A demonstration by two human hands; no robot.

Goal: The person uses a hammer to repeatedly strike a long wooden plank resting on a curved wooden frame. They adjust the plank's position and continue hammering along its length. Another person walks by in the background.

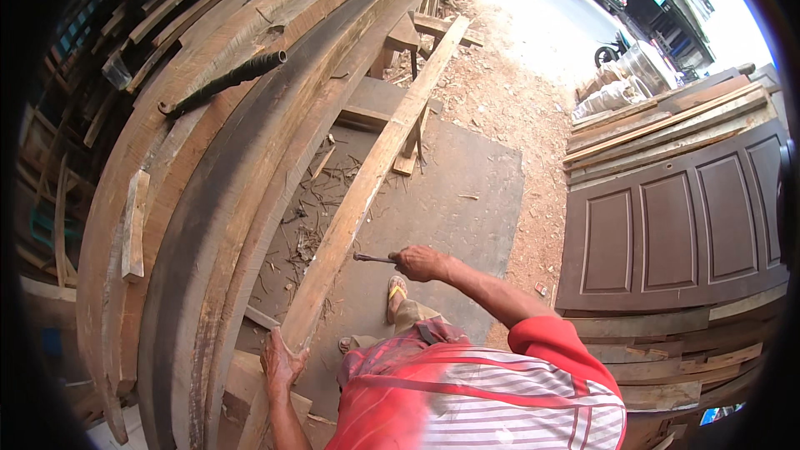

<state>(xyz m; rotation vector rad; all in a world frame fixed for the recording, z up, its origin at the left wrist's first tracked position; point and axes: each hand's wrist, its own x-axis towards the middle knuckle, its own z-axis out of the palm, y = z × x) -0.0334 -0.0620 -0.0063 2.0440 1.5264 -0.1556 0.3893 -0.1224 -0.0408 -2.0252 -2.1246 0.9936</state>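
Observation:
A long, narrow wooden plank runs from near my body to a wooden support at the far end. My left hand is wrapped around the near part of this plank, its thumb side up. Closed around the handle end of a slim dark metal tool is my right hand. The tool's slightly widened tip points left at the plank's right edge, just apart from it. Its exact kind is too small to tell.
Thick curved timbers fill the left side, with a black wrapped bar and a short wood block on them. Wood shavings litter the floor sheet. At right, a brown panelled door lies by stacked boards.

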